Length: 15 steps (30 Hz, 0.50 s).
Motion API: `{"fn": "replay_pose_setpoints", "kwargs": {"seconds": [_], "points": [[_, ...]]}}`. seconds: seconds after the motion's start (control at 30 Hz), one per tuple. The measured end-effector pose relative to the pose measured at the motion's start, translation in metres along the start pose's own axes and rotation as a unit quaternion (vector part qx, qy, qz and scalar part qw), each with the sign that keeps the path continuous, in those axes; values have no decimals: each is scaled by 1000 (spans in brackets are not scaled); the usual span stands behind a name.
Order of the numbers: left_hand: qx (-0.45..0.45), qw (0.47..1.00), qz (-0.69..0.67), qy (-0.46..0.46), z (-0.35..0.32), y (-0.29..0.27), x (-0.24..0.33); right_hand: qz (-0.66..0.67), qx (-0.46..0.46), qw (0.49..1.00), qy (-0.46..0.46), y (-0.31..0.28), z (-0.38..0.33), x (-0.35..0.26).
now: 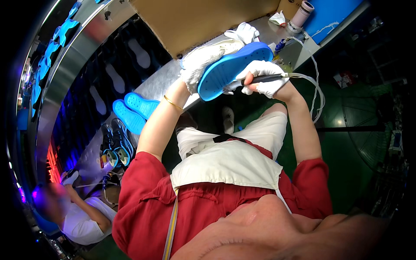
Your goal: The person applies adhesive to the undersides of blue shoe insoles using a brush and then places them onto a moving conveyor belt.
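In my left hand (pixel 200 65), covered by a white knit glove, is a blue shoe sole (pixel 229 69) dotted with small holes. The sole is tilted, its broad face turned toward me. White material (pixel 232 47) shows along its far edge; whether that is glove or shoe upper I cannot tell. My right hand (pixel 265 80), in a white glove with bare fingertips, is closed around a black pen-shaped tool (pixel 264 79). From the tool's back end runs a pale tube (pixel 318 93). The tool's front end lies close to the sole's near side.
Blue soles (pixel 130 116) and dark shoes (pixel 117 143) sit on the left, beside a dark conveyor (pixel 115 78) carrying pale insoles. A cardboard box (pixel 203 21) stands behind my hands. Far right are a pink bottle (pixel 302 15), a blue bin (pixel 333 17) and a fan (pixel 368 130). Another person (pixel 84 216) sits lower left.
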State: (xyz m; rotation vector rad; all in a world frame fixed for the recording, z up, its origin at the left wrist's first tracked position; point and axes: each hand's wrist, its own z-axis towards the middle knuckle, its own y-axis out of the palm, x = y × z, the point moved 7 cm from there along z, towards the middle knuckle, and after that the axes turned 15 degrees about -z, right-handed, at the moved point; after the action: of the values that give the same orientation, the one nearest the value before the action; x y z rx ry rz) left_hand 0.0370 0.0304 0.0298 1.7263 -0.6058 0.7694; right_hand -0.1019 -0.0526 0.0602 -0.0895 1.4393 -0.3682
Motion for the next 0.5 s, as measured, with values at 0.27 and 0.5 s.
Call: {"fn": "replay_pose_setpoints", "kwargs": {"seconds": [0.27,0.5], "points": [[-114,961,-245,-53,-10,6,-39,9,175,982,75,-56,15,19],[-109,964,-244,16,-12,4,-32,-265,314,888,-208,-19,-5,-23]]}}
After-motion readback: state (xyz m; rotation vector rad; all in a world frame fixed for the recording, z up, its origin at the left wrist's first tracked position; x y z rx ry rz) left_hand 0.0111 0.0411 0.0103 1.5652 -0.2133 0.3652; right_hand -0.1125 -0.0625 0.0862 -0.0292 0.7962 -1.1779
